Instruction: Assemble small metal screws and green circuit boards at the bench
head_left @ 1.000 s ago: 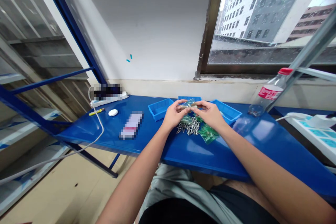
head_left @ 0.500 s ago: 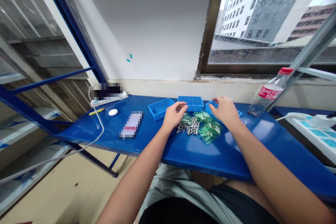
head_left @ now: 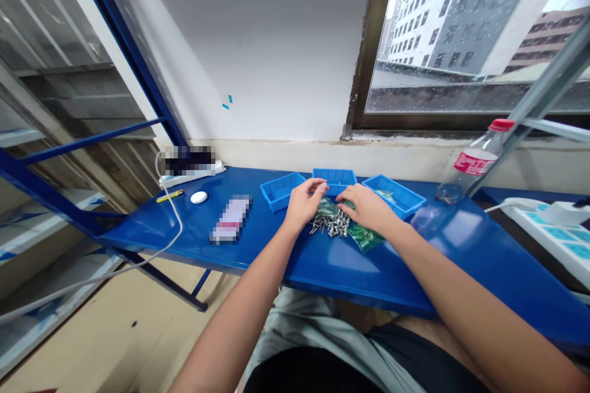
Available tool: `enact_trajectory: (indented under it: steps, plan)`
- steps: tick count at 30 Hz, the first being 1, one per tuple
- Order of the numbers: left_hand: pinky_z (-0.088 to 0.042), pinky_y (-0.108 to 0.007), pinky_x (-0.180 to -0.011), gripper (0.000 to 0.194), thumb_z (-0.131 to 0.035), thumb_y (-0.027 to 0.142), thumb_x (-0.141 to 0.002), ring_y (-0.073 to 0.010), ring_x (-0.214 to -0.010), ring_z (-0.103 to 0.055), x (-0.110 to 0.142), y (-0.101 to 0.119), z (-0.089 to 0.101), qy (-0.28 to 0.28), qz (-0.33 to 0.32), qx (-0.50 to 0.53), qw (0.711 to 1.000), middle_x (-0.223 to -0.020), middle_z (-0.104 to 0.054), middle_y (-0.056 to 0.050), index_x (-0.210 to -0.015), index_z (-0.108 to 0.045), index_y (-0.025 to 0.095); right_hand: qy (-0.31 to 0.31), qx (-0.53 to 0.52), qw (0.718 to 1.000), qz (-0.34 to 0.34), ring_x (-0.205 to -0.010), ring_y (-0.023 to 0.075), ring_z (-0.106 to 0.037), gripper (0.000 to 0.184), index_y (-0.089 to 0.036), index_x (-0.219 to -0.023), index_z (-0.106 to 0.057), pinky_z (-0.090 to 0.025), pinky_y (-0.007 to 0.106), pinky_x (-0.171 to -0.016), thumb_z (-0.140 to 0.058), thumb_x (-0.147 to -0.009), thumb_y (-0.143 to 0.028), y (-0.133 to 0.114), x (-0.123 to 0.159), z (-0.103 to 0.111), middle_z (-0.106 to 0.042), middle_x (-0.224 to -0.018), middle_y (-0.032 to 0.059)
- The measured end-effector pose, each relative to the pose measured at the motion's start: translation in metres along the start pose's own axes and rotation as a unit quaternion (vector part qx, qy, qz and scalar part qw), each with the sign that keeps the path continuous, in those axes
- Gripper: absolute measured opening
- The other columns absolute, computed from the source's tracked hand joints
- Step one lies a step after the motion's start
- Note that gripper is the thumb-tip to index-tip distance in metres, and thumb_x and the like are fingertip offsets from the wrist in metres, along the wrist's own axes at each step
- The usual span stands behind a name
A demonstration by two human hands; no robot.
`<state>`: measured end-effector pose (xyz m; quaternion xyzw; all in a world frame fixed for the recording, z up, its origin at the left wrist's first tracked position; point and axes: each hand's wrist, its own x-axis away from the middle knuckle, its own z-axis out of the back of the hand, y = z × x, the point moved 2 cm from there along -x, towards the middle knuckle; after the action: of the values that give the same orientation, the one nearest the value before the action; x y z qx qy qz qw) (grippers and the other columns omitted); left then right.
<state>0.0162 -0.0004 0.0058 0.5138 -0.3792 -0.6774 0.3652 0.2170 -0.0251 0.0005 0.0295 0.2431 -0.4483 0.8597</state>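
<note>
My left hand (head_left: pixel 304 202) hovers at the left side of a small heap, its thumb and fingertips brought together; whatever lies between them is too small to make out. My right hand (head_left: pixel 369 207) reaches over the heap from the right, fingers bent and apart, with nothing visible in it. Under and between the hands lie shiny metal screw-like parts (head_left: pixel 340 225) and thin green pieces (head_left: pixel 365 238) that look like little circuit boards. Behind them stand three blue bins: a left bin (head_left: pixel 278 202), a middle bin (head_left: pixel 334 173) and a right bin (head_left: pixel 410 210) with a few pale green pieces inside.
A phone (head_left: pixel 231 219), a white oval object (head_left: pixel 198 197) and a yellow-handled tool (head_left: pixel 169 196) lie on the left of the blue table (head_left: pixel 271 252). A white cable (head_left: pixel 177 221) hangs over the edge. At right stand a plastic bottle (head_left: pixel 474 163) and a power strip (head_left: pixel 562 236).
My right hand has moved left and down from the right bin to the heap, uncovering that bin. My left hand has stayed nearly still.
</note>
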Motion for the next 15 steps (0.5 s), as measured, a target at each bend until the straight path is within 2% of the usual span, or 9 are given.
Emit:
enact_trajectory:
  steps: [7,10,15]
  plan:
    - [-0.058,-0.036,-0.089,0.029,-0.064,0.04,-0.095,-0.024,-0.098,-0.076,0.0005,-0.0001,0.0003,-0.002,-0.005,-0.006,1.0,-0.104,-0.079,-0.01,-0.112,-0.073,0.017,-0.001,0.027,1.0,0.0,-0.096,0.0293,-0.065,0.017,-0.023,-0.105,-0.075,-0.05,0.043,-0.092,-0.066,-0.092,-0.028,-0.0033,-0.0012,0.0025,-0.075,-0.1,0.009]
    - [-0.059,-0.036,-0.088,0.03,-0.064,0.04,-0.095,-0.024,-0.096,-0.076,0.0004,-0.0006,0.0006,-0.004,-0.004,-0.007,1.0,-0.104,-0.079,-0.01,-0.112,-0.073,0.017,0.001,0.038,0.999,-0.008,-0.093,0.0283,-0.065,0.019,-0.022,-0.105,-0.075,-0.05,0.042,-0.091,-0.06,-0.092,-0.021,-0.0059,-0.0015,0.0028,-0.076,-0.099,0.0087]
    - [-0.059,-0.036,-0.089,0.031,-0.064,0.042,-0.095,-0.0245,-0.097,-0.076,0.0004,0.0,0.0008,-0.005,-0.004,-0.01,1.0,-0.103,-0.079,-0.01,-0.112,-0.073,0.018,0.067,0.025,0.997,-0.039,-0.095,0.0298,-0.065,0.024,-0.022,-0.107,-0.073,-0.051,0.043,-0.09,-0.052,-0.095,-0.017,-0.007,-0.0019,0.0062,-0.075,-0.099,0.0102]
